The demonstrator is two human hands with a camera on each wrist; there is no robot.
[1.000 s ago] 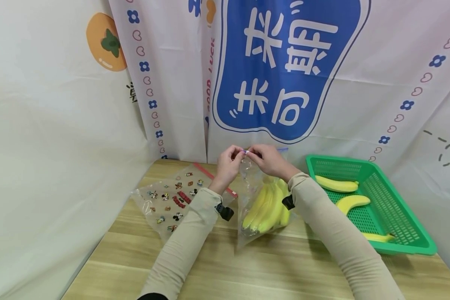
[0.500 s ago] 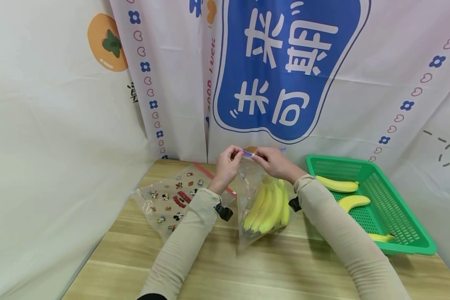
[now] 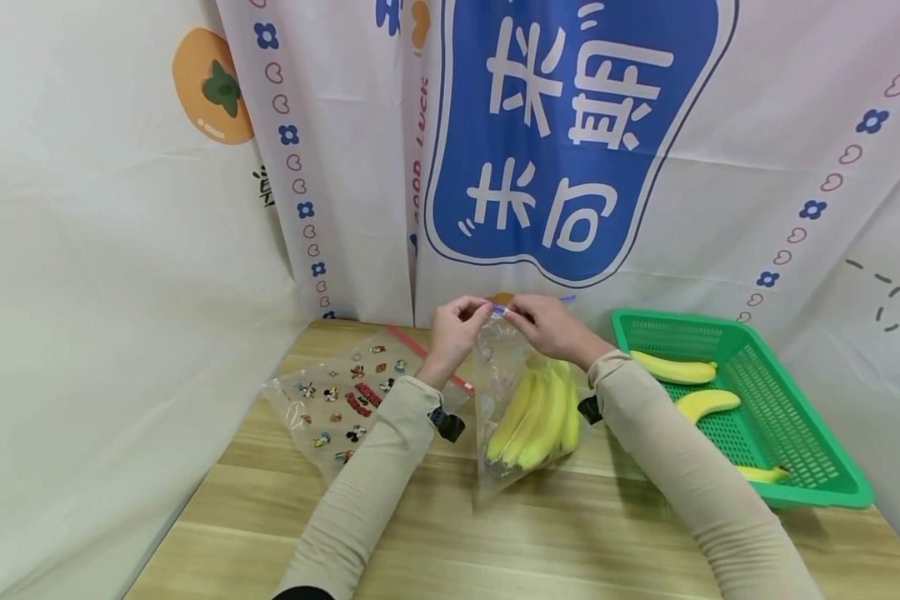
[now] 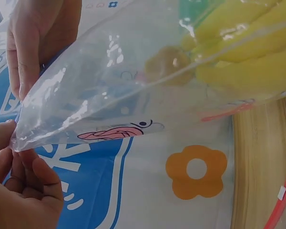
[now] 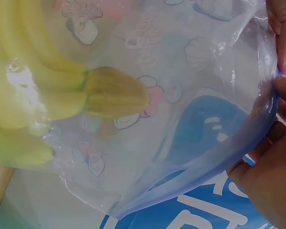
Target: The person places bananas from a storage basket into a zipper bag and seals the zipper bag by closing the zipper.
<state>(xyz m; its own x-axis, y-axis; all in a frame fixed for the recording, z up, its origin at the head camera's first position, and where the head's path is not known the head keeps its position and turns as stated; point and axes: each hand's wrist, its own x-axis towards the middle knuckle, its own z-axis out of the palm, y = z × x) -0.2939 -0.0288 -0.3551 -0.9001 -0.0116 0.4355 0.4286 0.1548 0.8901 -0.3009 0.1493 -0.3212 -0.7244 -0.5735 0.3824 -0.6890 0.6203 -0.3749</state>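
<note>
A clear zip bag (image 3: 495, 367) with a blue zip strip (image 5: 214, 169) stands on the table, holding a bunch of bananas (image 3: 540, 417). My left hand (image 3: 453, 333) pinches the left end of the strip between thumb and finger; in the left wrist view that hand (image 4: 26, 186) grips the bag's corner. Close beside it, my right hand (image 3: 551, 323) pinches the strip near a small white piece. In the right wrist view the right hand (image 5: 271, 162) has its thumb and fingers on the strip, and the strip's far part gapes slightly.
Flat on the table (image 3: 495, 550) at left lies another clear bag (image 3: 345, 400) with cartoon prints and a red zip strip (image 3: 401, 337), partly under the left forearm. A green basket (image 3: 810, 433) at right holds loose bananas (image 3: 675, 369). A printed curtain (image 3: 360, 208) hangs behind.
My right hand has shifted right and slightly down along the strip, away from the left hand, then stayed about there. The left hand has dipped slightly. The bag still stands in place.
</note>
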